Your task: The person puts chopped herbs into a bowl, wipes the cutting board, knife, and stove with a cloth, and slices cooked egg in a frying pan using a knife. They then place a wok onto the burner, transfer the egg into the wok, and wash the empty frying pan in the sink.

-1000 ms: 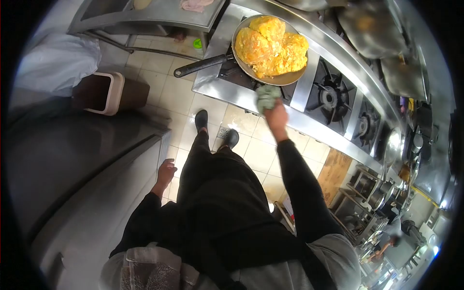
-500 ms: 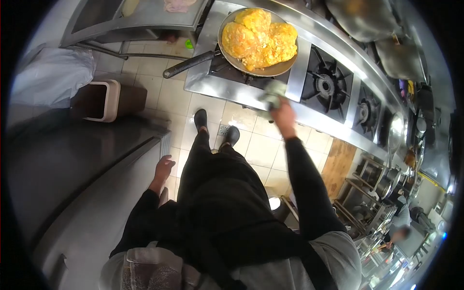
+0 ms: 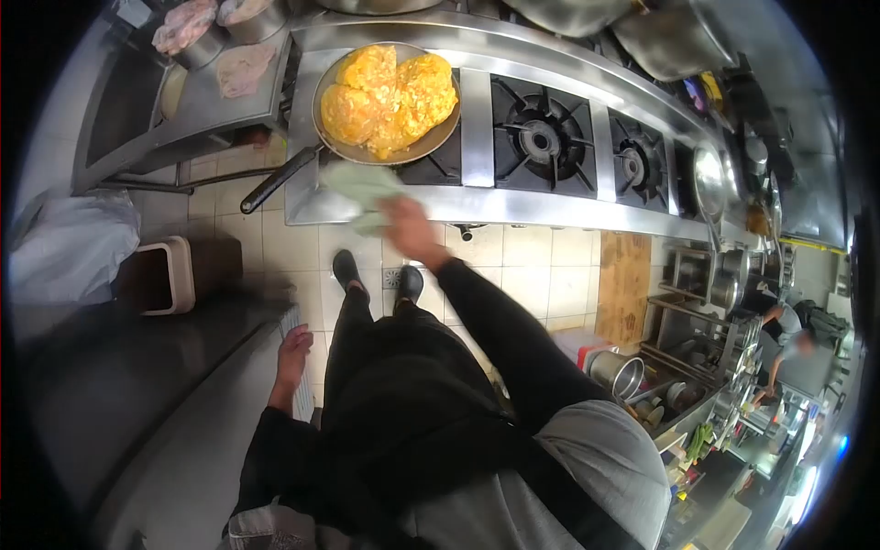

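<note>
My right hand (image 3: pixel 412 227) is shut on a pale green cloth (image 3: pixel 365 191), blurred by motion, over the front edge of the steel stove (image 3: pixel 532 203). Just beyond the cloth sits a frying pan (image 3: pixel 429 149) on the leftmost burner, its black handle (image 3: pixel 280 181) sticking out toward the front left. Large yellow-orange pieces of food (image 3: pixel 390 99), flecked with small bits, fill the pan. Low on the left, my left hand (image 3: pixel 292 356) hangs beside a steel-sided unit with its fingers loosely bent and nothing visible in them.
More burners (image 3: pixel 541 139) continue to the right. A steel side table (image 3: pixel 192 124) at the left carries pale raw meat (image 3: pixel 245 71) and metal pots. A brown bin (image 3: pixel 215 268) and plastic-wrapped bundle (image 3: pixel 78 243) stand below. Another person (image 3: pixel 786 339) works far right.
My right hand has swung left with the cloth, from right of the pan to near its handle. The view has shifted and turned, showing more of the side table.
</note>
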`<move>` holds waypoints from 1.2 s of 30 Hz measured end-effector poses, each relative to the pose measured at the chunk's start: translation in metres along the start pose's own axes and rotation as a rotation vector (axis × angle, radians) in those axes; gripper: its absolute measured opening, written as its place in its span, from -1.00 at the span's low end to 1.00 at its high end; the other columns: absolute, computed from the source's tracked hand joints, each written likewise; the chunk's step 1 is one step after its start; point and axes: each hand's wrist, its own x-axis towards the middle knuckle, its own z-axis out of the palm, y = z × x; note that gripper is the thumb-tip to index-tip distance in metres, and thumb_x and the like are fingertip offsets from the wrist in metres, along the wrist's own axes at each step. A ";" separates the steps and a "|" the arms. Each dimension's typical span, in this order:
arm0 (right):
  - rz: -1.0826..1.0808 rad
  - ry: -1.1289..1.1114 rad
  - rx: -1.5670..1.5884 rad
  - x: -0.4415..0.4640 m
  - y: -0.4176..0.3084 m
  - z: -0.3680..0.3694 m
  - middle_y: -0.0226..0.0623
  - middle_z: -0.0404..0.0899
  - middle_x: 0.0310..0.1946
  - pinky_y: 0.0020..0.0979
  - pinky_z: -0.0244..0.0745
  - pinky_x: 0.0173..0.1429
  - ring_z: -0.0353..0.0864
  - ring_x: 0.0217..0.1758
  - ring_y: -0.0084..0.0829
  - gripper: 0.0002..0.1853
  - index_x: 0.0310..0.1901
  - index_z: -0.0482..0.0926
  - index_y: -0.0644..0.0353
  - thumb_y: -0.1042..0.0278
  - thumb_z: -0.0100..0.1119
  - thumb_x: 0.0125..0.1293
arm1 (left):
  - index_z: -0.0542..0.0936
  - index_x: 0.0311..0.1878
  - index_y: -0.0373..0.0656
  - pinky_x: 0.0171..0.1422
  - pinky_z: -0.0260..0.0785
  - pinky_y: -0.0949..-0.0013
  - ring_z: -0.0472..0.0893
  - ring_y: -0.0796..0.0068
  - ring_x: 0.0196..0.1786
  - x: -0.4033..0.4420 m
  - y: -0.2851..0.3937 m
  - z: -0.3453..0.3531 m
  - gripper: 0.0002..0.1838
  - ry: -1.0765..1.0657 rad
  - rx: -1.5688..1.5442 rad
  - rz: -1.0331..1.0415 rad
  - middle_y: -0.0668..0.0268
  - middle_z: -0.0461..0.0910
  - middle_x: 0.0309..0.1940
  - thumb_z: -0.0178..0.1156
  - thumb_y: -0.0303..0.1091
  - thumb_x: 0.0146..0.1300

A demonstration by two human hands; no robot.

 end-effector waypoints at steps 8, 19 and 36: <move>0.857 0.243 -0.617 -0.226 0.272 -0.331 0.07 0.56 0.03 0.03 0.43 0.06 0.57 0.03 -0.06 -0.54 0.19 0.51 0.16 0.10 0.11 0.34 | 0.57 0.11 -0.19 -0.10 0.34 0.47 0.52 0.65 -0.22 -0.026 -0.023 -0.034 -0.65 0.106 0.066 -0.148 0.47 0.59 -0.28 0.22 -0.30 0.29; 0.600 -0.072 0.297 -0.049 -0.017 -0.033 0.01 0.59 0.06 -0.26 0.49 0.13 0.61 0.02 -0.09 -0.53 0.24 0.41 0.24 0.38 0.21 0.32 | 0.52 0.23 -0.18 0.11 0.40 0.41 0.58 0.56 -0.07 0.001 0.123 0.093 -0.59 -0.222 0.076 0.150 0.36 0.63 -0.11 0.23 -0.34 0.34; 0.206 0.039 -0.476 0.030 0.111 -0.118 0.22 0.31 0.31 0.00 0.30 0.39 0.30 0.40 0.12 -0.66 0.05 0.52 0.24 0.45 0.08 0.21 | 0.58 0.12 -0.22 -0.19 0.39 0.53 0.56 0.65 -0.26 0.035 0.041 0.046 -0.71 0.045 0.005 -0.059 0.43 0.61 -0.29 0.13 -0.35 0.41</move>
